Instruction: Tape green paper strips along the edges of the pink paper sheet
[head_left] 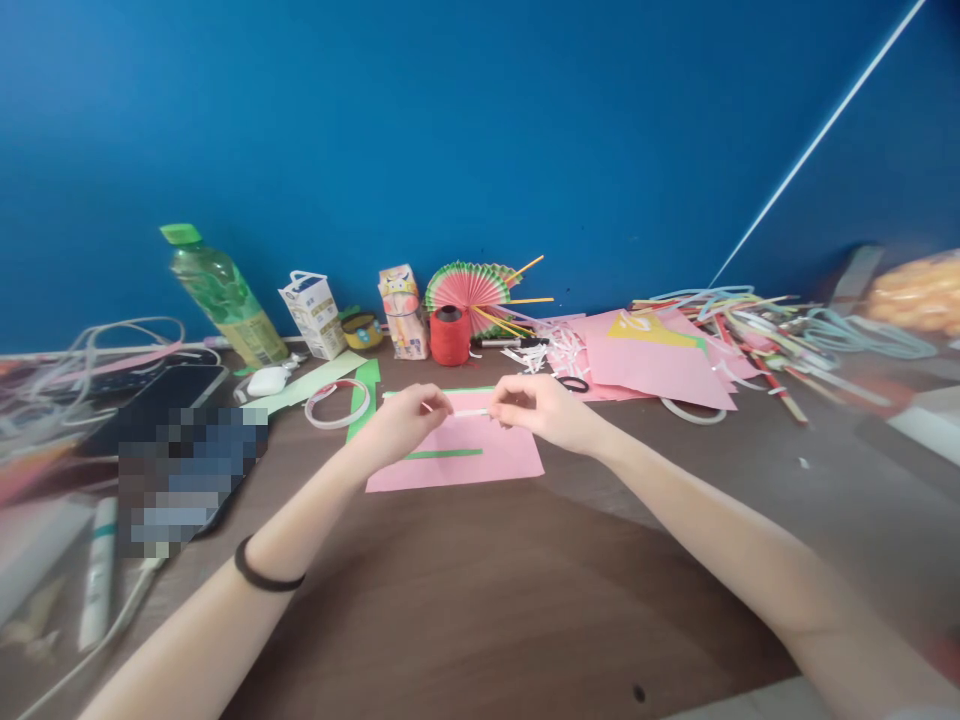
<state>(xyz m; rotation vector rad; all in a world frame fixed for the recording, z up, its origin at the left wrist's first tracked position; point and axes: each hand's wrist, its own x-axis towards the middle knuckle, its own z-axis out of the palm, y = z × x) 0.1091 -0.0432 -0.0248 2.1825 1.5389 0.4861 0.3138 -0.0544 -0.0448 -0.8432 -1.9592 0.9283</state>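
A thin white strip (pixel 471 412) is stretched level between my two hands. My left hand (pixel 403 422) pinches its left end, and my right hand (pixel 546 410) pinches the right end between thumb and fingers. Right below them a pink paper sheet (pixel 487 470) lies flat on the brown table. One narrow green strip (pixel 447 454) runs across the sheet, and another green edge shows along its far side. Whether the white strip touches the paper, I cannot tell. A roll of tape (pixel 337 404) lies on the table left of my left hand.
Along the blue wall stand a green bottle (pixel 229 305), a milk carton (pixel 315 318), a red thread spool (pixel 449 338) and a folded paper fan (pixel 466 295). Pink papers (pixel 660 365) and a heap of sticks (pixel 757 335) lie right. A phone (pixel 195 485) and marker (pixel 98 575) lie left.
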